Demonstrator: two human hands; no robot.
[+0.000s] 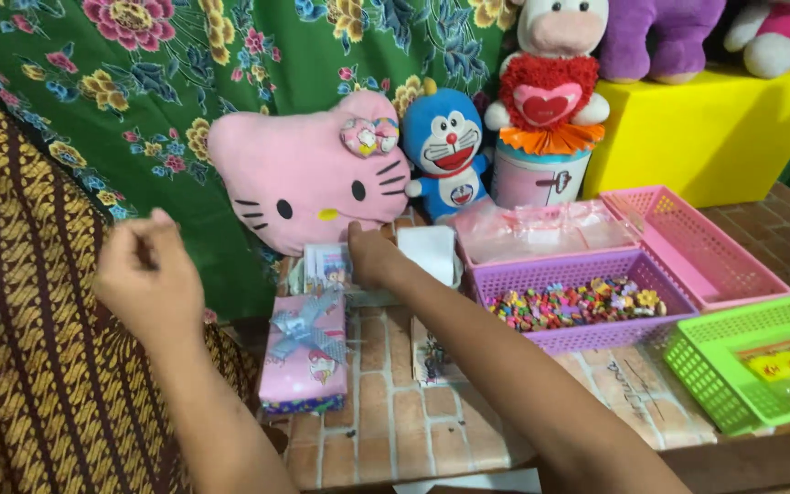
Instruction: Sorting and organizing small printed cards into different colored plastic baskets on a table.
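At centre frame, the right hand [372,256] presses its fingers on a stack of small white cards [427,252] beside the purple basket [505,279] of beads; the left hand [148,274], raised at left, pinches closed, contents unseen. One wrapped gift box [305,352] lies finished; cards remain. Bare brick-patterned tabletop [386,412] lower centre offers room.

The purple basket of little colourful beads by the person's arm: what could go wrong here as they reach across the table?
The right forearm lies close beside the purple basket of small beads; a sideways nudge might tip or spill them. The right hand reaches among small cards near the pink cat pillow, so it could knock them off the back. The wrapped gift box sits near the table's left edge and might slide off.
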